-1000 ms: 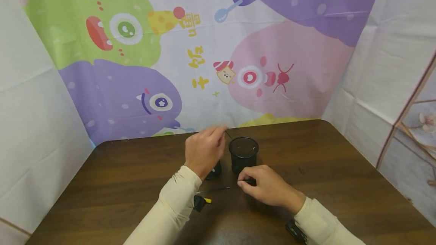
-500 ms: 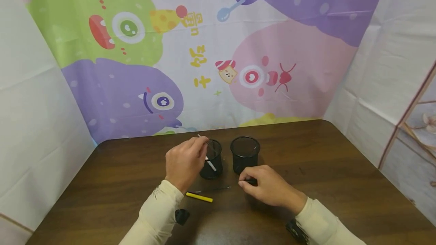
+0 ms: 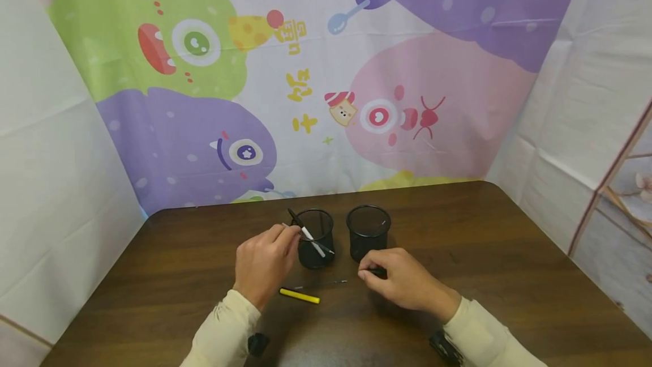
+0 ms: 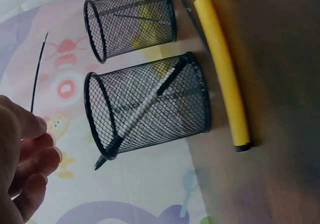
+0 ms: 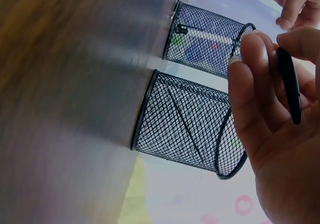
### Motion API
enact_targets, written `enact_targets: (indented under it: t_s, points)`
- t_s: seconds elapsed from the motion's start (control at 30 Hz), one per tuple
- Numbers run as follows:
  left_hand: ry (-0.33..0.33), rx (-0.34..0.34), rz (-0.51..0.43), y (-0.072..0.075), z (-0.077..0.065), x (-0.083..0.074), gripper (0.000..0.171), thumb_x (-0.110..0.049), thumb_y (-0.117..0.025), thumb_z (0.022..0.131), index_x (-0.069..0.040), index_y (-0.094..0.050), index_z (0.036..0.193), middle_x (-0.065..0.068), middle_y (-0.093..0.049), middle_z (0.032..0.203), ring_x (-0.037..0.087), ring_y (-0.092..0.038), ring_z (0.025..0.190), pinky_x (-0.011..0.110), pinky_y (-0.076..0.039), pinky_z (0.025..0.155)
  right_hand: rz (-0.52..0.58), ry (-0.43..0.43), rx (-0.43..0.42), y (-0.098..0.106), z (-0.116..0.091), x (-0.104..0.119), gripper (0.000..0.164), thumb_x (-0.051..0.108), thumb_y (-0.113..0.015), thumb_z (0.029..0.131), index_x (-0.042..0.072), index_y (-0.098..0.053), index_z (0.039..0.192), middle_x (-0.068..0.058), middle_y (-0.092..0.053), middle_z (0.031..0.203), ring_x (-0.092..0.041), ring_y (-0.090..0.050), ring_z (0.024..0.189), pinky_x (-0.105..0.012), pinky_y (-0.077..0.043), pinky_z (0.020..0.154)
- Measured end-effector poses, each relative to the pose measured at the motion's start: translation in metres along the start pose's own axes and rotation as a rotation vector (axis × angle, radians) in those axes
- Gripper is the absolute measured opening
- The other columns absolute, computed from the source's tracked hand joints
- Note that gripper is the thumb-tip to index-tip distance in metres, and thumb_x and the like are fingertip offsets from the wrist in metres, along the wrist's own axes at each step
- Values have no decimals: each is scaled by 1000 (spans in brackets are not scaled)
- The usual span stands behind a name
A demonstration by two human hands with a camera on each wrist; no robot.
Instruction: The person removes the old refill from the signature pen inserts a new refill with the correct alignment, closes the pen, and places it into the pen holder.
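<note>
My left hand [image 3: 267, 262] pinches a thin pen refill [image 4: 37, 74] between thumb and fingertips, beside the rim of the left black mesh pen cup [image 3: 313, 262]. A white-and-black pen [image 4: 137, 115] leans inside that cup, its dark end sticking out over the rim. In front of the right mesh pen cup [image 3: 369, 248], my right hand [image 3: 402, 276] holds a small black pen cap [image 5: 290, 86] with thumb and fingers. Through the mesh of the right cup, another thin refill [image 5: 185, 124] shows slanted.
On the table [image 3: 458, 242], a yellow marker [image 3: 299, 295] lies in front of the left cup. Just behind it lies a loose thin refill [image 3: 323, 284]. A printed cartoon cloth [image 3: 316, 157] hangs at the table's back edge.
My left hand has come left and nearer with the refill, from beside the right cup to the left cup's rim, uncovering the left cup and yellow marker. The right hand stays put.
</note>
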State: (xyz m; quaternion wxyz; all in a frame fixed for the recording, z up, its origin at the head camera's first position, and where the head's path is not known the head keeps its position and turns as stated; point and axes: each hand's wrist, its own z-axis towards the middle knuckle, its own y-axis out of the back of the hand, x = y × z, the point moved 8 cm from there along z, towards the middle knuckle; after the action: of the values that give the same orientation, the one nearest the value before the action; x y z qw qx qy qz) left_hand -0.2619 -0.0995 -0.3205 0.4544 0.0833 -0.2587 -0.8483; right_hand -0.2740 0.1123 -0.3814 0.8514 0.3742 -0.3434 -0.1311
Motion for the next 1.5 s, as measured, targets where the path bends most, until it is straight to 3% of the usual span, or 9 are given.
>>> enact_targets:
  t_s: [0.23, 0.53, 0.93, 1.13, 1.5]
  points:
    - [-3, 19, 11, 1, -14, -1, 13, -9, -79, 81, -11, -78, 94, 0, -66, 79, 17, -62, 54, 33, -47, 43, 2, 5, -12, 0, 0, 0, 6, 14, -71, 94, 20, -70, 95, 16, -66, 87, -1, -60, 78, -28, -53, 72]
    - [-13, 112, -1, -7, -24, -4, 8, -10, -77, 83, -15, -76, 88, 0, -60, 88, 12, -51, 45, 30, -40, 38, 35, 30, -73, 4, 5, -1, 6, 15, -73, 93, 18, -71, 97, 12, -68, 91, -4, -62, 84, -34, -54, 75]
    - [-17, 176, -14, -23, -26, -15, 7, -10, -79, 82, -16, -76, 85, -4, -69, 84, 12, -64, 57, 30, -48, 45, 42, 73, -111, 5, 7, 2, 13, 12, -77, 89, 20, -71, 97, 14, -68, 94, -5, -63, 86, -37, -55, 76]
    - [-2, 172, -4, -25, -30, -17, 11, -8, -80, 80, -17, -74, 81, -5, -67, 80, 14, -63, 58, 31, -47, 44, 27, 98, -126, 4, 12, 7, 13, 13, -77, 90, 20, -71, 99, 15, -68, 94, -4, -63, 87, -30, -54, 77]
    - [11, 200, -6, -32, -29, -24, 11, -8, -78, 82, -18, -74, 80, -4, -67, 79, 13, -61, 56, 31, -46, 45, 24, 111, -135, 3, 15, 6, 11, 11, -77, 89, 16, -72, 97, 13, -69, 93, -5, -64, 85, -29, -53, 76]
